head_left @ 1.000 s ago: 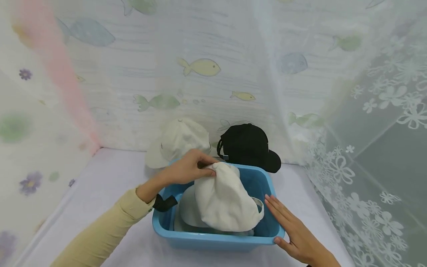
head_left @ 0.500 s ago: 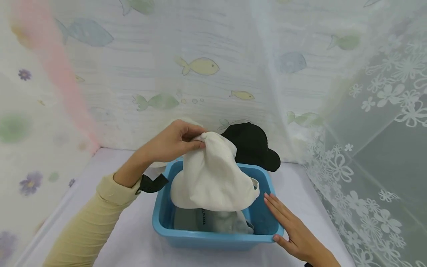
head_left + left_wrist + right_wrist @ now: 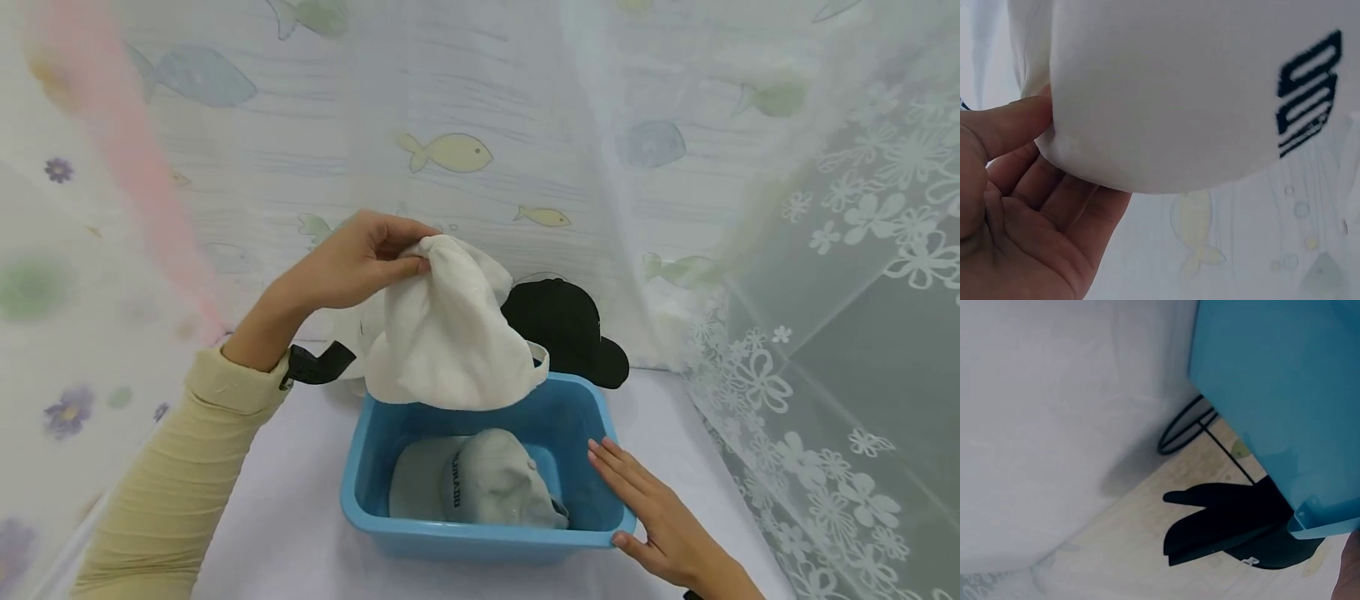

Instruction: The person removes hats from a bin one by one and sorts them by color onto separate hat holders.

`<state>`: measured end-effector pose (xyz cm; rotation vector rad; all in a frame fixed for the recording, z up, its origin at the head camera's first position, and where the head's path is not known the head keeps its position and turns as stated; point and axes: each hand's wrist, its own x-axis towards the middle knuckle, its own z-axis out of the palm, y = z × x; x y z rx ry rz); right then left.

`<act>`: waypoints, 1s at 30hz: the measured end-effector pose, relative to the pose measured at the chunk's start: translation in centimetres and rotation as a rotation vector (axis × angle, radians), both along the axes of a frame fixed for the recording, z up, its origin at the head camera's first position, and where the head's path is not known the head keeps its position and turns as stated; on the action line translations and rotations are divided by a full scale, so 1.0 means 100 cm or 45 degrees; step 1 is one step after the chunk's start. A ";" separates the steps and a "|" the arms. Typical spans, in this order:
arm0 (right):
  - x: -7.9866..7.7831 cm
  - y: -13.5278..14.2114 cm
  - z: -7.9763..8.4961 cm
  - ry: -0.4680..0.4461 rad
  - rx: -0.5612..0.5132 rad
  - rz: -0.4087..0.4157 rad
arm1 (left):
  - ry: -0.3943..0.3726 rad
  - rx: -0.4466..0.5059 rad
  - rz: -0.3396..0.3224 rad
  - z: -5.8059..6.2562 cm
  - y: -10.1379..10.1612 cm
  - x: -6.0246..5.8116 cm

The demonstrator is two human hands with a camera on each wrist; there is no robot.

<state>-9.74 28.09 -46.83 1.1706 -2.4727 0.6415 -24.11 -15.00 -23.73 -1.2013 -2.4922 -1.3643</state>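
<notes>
My left hand (image 3: 352, 262) pinches a white baseball cap (image 3: 457, 342) at the top of its crown, holding it over the back of the blue plastic basin (image 3: 495, 535). In the left wrist view, the thumb and fingers of that hand (image 3: 1035, 200) grip the cap's cloth (image 3: 1166, 94), which has dark stitched lettering at the right. My right hand (image 3: 652, 521) rests on the basin's right rim, fingers straight along it and thumb at the front corner. Inside the basin lies a pale grey cap (image 3: 495, 475), lettered along its front, brim to the left.
Behind the basin stands a black cap (image 3: 558, 321), with a thin black wire stand (image 3: 1179, 439) below it in the right wrist view. Another whitish cap (image 3: 345, 327) is mostly hidden behind the held one. Fish-printed curtain (image 3: 450, 100) hangs behind the white-covered table (image 3: 277, 467).
My left hand has lifted the white cap up and slightly leftward out of the basin, uncovering the grey cap inside. The right hand has stayed at the rim.
</notes>
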 end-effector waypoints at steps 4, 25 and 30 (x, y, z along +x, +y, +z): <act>0.002 -0.001 -0.002 0.039 -0.001 0.027 | 0.010 0.028 0.005 0.008 -0.010 -0.008; 0.008 0.000 -0.001 0.005 -0.029 -0.018 | 0.071 -0.087 0.363 -0.028 -0.038 -0.072; 0.009 -0.001 -0.004 -0.007 -0.043 -0.006 | -0.020 -0.050 0.402 -0.054 -0.038 -0.087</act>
